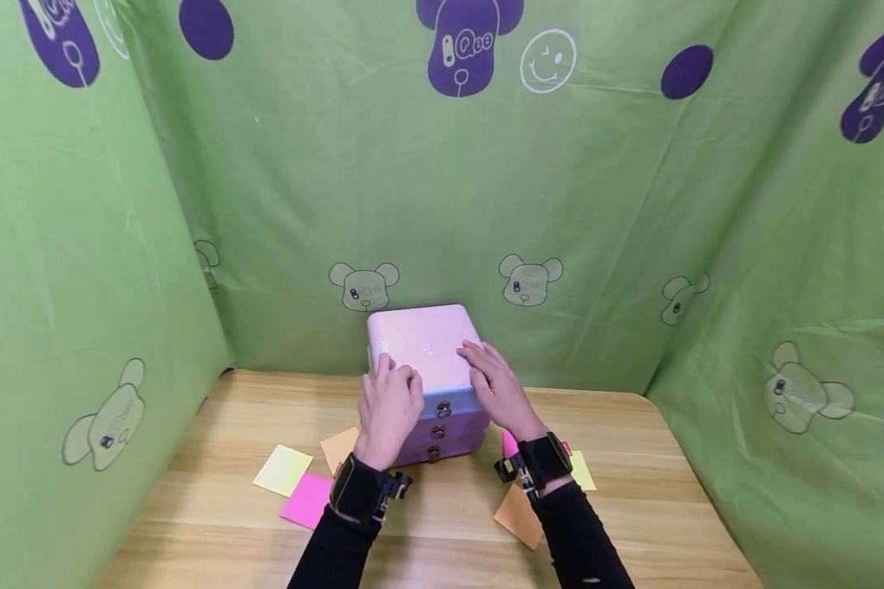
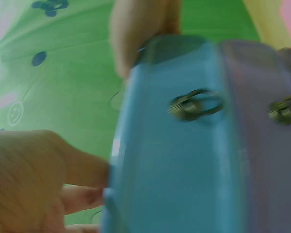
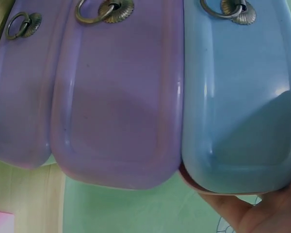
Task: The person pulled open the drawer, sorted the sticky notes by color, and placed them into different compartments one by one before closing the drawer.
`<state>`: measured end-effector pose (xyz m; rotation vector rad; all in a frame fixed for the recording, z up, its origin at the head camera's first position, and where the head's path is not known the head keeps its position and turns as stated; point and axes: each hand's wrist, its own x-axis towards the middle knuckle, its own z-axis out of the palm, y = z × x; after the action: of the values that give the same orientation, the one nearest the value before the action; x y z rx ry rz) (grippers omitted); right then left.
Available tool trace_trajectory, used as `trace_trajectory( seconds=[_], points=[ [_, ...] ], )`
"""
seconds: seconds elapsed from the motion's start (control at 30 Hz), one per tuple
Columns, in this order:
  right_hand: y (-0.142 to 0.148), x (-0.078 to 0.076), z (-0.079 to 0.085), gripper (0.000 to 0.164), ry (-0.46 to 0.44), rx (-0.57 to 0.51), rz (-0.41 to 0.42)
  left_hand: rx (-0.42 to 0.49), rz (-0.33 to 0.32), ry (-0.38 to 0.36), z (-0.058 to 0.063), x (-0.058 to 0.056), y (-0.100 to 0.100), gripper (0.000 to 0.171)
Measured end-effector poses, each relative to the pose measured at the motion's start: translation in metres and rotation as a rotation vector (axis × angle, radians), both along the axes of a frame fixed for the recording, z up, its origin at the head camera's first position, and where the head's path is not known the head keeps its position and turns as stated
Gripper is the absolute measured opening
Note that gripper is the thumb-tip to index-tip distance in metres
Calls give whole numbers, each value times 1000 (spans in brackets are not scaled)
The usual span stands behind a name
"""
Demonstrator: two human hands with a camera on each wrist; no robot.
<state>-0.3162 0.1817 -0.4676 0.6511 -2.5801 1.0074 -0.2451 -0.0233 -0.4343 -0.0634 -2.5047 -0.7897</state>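
Observation:
A small chest of drawers (image 1: 420,343) has a pale pink top, a blue upper drawer (image 2: 179,145) and purple drawers (image 3: 121,87) below it. Each drawer front carries a brass ring pull (image 1: 443,409). My left hand (image 1: 392,409) is at the left of the top, its fingertips over the front-left part and its thumb at the blue drawer's upper edge in the left wrist view. On the other side my right hand (image 1: 502,393) rests at the top's right edge, fingers extended over it. In the right wrist view that hand (image 3: 271,208) touches the chest's upper side corner.
Left of the chest, yellow (image 1: 283,470), pink (image 1: 305,499) and orange sticky notes (image 1: 340,447) lie on the wooden table (image 1: 442,532). Orange (image 1: 519,515), yellow (image 1: 582,472) and pink notes (image 1: 509,444) lie on the right. Green printed cloth (image 1: 442,188) stands behind and at both sides.

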Motion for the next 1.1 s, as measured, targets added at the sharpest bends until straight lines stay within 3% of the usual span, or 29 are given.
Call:
trace_trajectory(
  seconds=[0.23, 0.33, 0.7, 0.9, 1.1],
  points=[
    [-2, 3, 4, 41, -3, 22, -12, -42, -47, -209, 22, -10, -12, 12],
    [-5, 6, 6, 43, -26, 47, -32, -26, -52, -255, 27, -15, -15, 14],
    [-14, 21, 13, 54, 58, 187, -99, 25, -49, -303, 27, -24, -18, 23],
    [-13, 43, 2, 58, 196, 90, -167, -22, -47, -333, 28, -24, -17, 44],
    [-18, 66, -11, 57, 313, 19, -175, -9, -55, -347, 30, -24, -19, 58]
  ],
)
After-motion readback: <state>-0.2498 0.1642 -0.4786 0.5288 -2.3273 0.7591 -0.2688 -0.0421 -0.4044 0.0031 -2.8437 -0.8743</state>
